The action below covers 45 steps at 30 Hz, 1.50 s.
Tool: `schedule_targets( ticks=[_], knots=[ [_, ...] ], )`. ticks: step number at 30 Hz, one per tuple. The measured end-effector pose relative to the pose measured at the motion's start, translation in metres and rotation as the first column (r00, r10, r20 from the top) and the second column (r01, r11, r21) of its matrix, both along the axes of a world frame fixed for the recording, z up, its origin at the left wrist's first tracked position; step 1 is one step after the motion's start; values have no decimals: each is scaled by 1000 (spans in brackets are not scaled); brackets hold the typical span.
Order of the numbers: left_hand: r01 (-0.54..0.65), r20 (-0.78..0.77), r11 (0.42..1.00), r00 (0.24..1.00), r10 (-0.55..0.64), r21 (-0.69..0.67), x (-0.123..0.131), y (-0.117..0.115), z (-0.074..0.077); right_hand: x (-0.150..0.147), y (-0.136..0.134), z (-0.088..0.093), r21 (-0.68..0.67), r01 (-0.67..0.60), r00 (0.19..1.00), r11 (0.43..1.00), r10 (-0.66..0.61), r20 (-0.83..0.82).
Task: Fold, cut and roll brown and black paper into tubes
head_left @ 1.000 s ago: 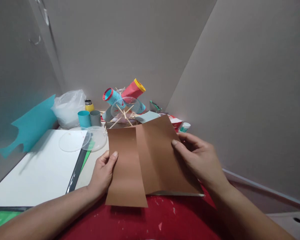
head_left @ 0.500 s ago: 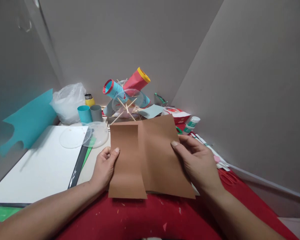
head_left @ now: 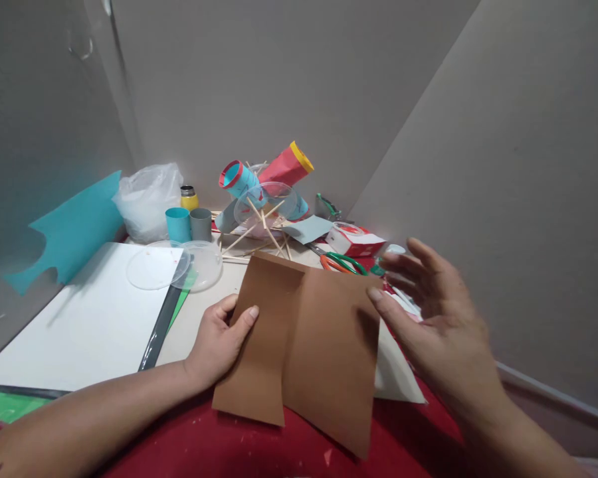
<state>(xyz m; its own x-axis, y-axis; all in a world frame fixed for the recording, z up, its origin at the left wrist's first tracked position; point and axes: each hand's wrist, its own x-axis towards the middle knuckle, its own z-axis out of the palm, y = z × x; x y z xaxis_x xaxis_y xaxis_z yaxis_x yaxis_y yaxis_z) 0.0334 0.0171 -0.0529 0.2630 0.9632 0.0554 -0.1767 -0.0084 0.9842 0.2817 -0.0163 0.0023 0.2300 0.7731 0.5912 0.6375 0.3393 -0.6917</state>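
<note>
Red tabletop (head_left: 239, 451), grey walls, craft clutter at the back. Our left hand (head_left: 222, 342) grips the brown paper (head_left: 319, 345) at its left edge, thumb on top, fingers under. Right hand (head_left: 438, 318) is open, fingers spread, blurred; thumb tip at the sheet's rt edge, contact unclear. Paper sits between both hands. Status, our read: one vertical crease is in, rt panel flat, no 2nd fold yet. Scissors (head_left: 341, 262) just beyond the rt fingertips, untouched.

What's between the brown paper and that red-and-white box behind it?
In the head view, scissors with green and orange handles lie between the brown paper and the red-and-white box.
</note>
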Motion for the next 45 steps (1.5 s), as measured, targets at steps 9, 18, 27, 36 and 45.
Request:
schedule_targets(
  ticks=[9, 18, 27, 36, 45],
  knots=[
    [-24, -237, 984, 969, 66, 174, -3, -12, 7, -35, 19, 48, -131, -316, 762, 940, 333, 556],
    [-38, -220, 985, 973, 75, 168, -1, -14, 9, -40, 40, 53, -437, -390, 757, 810, 553, 349],
    [-25, -226, 976, 971, 76, 218, -1, -14, 6, -33, 42, 56, -623, -448, 847, 642, 527, -66],
    [29, -292, 930, 953, 85, 366, -3, -13, 6, -37, 42, 59, -664, -459, 868, 589, 458, -194],
    [87, -329, 900, 942, 65, 427, -4, -12, 3, -38, 47, 53, -581, -517, 843, 628, 491, -219]
  ],
)
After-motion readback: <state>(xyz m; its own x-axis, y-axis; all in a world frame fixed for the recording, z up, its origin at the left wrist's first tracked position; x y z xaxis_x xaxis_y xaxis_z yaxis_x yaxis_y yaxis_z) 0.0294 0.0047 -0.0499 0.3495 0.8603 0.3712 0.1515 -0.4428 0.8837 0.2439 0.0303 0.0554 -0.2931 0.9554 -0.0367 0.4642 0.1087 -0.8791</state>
